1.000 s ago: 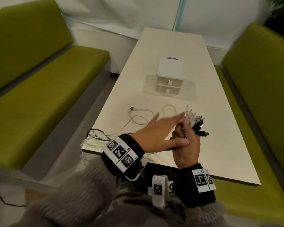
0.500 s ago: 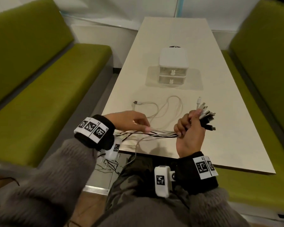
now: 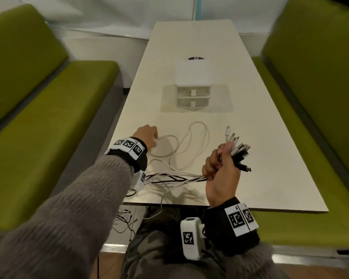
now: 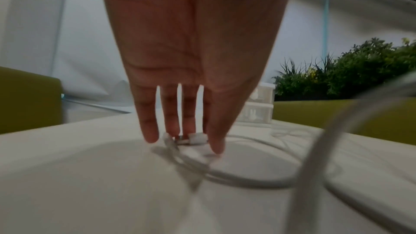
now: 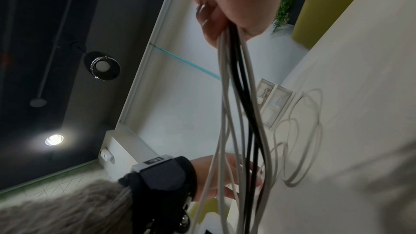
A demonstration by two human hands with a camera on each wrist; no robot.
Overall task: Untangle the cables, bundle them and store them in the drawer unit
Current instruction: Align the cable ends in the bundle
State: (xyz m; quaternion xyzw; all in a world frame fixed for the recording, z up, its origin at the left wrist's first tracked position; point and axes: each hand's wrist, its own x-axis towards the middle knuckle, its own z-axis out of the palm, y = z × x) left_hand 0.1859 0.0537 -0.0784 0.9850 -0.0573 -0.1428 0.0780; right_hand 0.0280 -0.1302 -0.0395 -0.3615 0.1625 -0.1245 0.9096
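Head view: right hand (image 3: 222, 174) is clenching smooth black-and-white cables (image 3: 177, 177) — left hand (image 3: 147, 135), fingers straight, is touching a white plug (image 4: 198, 138).

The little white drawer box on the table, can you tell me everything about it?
The drawer box looks like white plastic, with a plain flat top and two see-through drawers stacked one above the other. Each drawer has a tiny white bunny-shaped knob. Both drawers are shut. It stands upright in the middle of the pale table, beyond the loose white cable. Neither hand touches it.

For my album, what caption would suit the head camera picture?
Right hand grips gathered cable ends while left hand reaches a loose white cable before the drawer unit.
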